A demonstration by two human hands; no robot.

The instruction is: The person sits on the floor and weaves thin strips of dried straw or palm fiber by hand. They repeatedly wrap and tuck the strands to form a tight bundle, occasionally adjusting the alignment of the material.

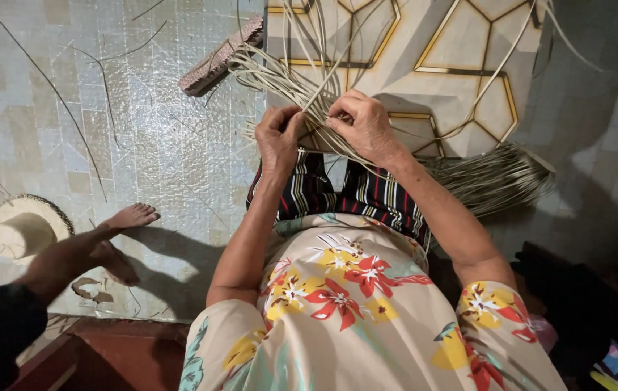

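Head view looks straight down, so both forearms and a flowered dress fill the lower middle and hide the lap under them. What the straw (pixel 302 80) is being worked into cannot be made out: the woven part lies beneath the hands. The left hand (pixel 278 137) is curled, thumb and fingers pinching a few strands. The right hand (pixel 367 127) is curled too, fingers pressed onto strands beside it, the two hands nearly touching. Long pale strands fan up and out past the top edge, cut off there. A thick bundle (pixel 490 177) of the same straw lies at right, partly behind the right forearm. A rough brick (pixel 221 56) rests on the strands at upper left. Another person's foot (pixel 129 216) reaches in from the left, near a finished hat (pixel 25 230). Glossy tiled floor (pixel 157 145) lies open at left; the right side is dark and unclear.
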